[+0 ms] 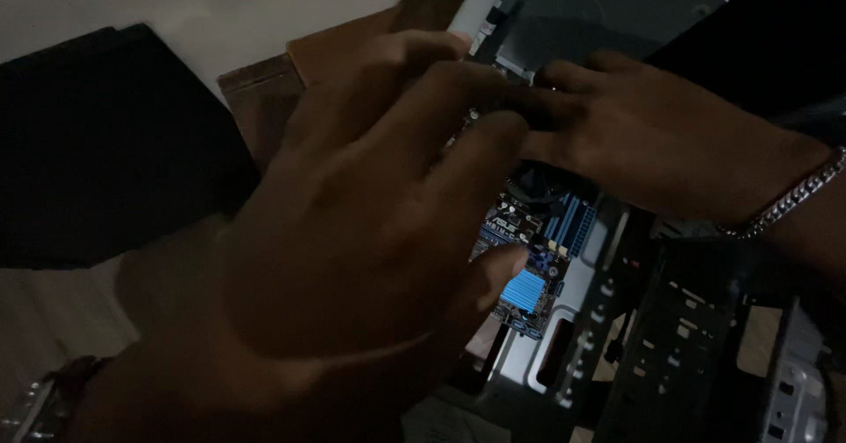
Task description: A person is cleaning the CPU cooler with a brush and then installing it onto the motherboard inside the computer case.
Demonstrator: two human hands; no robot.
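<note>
Reaching into open computer case point(608, 320), left hand point(352, 240) spread over motherboard point(533, 258), right hand point(661, 143) fingers curled near the dark fan, grip unclear; board likely stiff, light, fragile — best held by edges, not blue heatsink point(527, 289).
</note>
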